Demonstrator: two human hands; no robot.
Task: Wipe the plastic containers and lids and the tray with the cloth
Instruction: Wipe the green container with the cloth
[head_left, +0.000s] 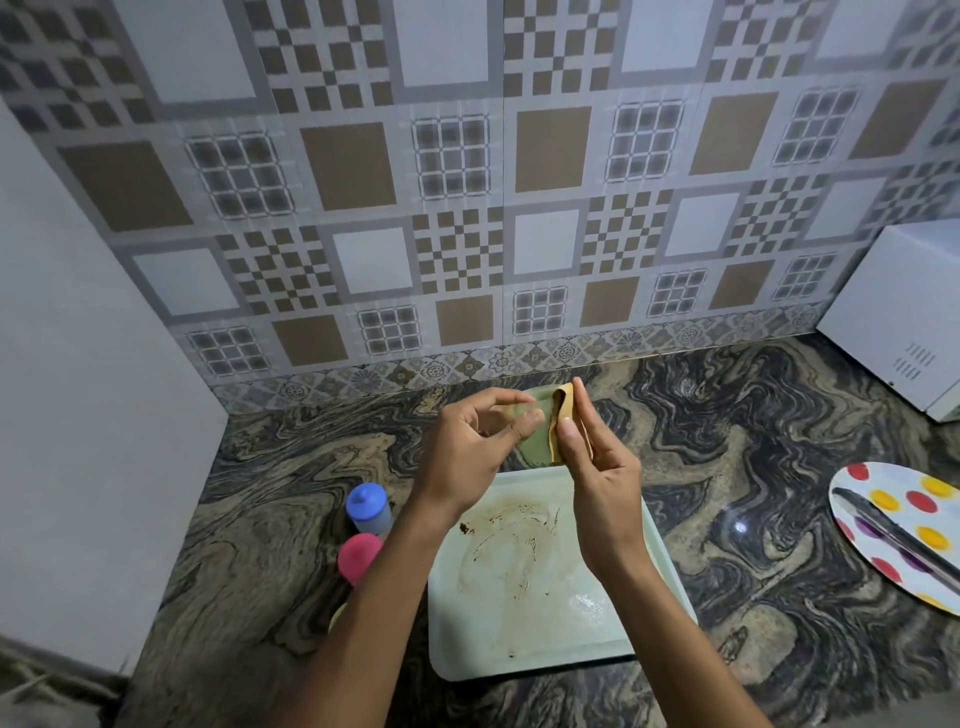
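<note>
A pale green tray (524, 649) lies on the counter in front of me, smeared with brown stains. Above its far edge my left hand (467, 452) holds a small green plastic container (535, 441). My right hand (597, 467) presses a yellow-brown cloth (563, 415) against the container's side. Left of the tray stand a container with a blue lid (366, 506) and one with a pink lid (358, 558), partly hidden by my left forearm.
The marbled stone counter (727, 415) meets a tiled wall at the back. A white appliance (898, 317) stands at the far right. A polka-dot oval plate (898, 530) with a dark utensil on it lies at the right edge. A white side wall closes the left.
</note>
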